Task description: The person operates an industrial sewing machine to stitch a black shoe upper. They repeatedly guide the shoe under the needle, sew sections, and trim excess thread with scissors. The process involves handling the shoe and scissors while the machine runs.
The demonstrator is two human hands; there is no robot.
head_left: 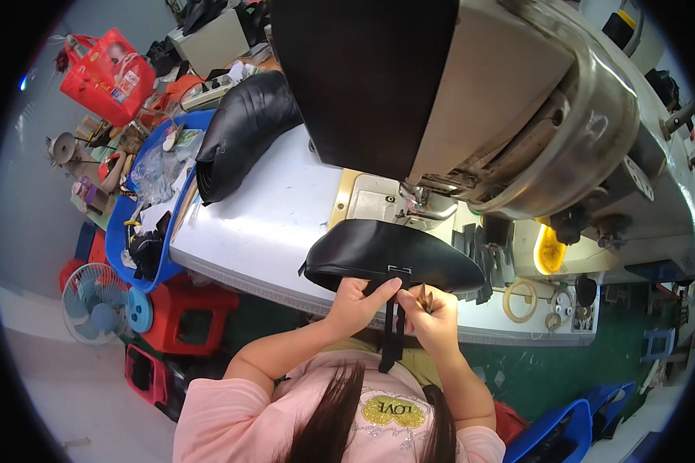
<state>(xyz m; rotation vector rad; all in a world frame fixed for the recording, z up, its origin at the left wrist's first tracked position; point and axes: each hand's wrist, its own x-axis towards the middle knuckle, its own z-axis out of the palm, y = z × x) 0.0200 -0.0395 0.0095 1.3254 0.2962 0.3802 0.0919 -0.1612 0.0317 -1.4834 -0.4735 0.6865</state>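
Partly hidden strap (391,328) under hands (398,305)

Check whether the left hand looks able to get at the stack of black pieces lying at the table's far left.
Probably yes. The left hand pinches the black strap at the bag; bare table lies between it and the black pieces, nothing blocking. It would have to let go of the strap first.

- Glossy black leather-like bag piece (394,255), smooth.
- Matt black woven strap (391,339).
- Shiny bare-metal sewing machine (564,116), worn.
- Smooth pale grey table top (262,224).
- Red plastic stool (189,316); blue plastic tub (120,231).
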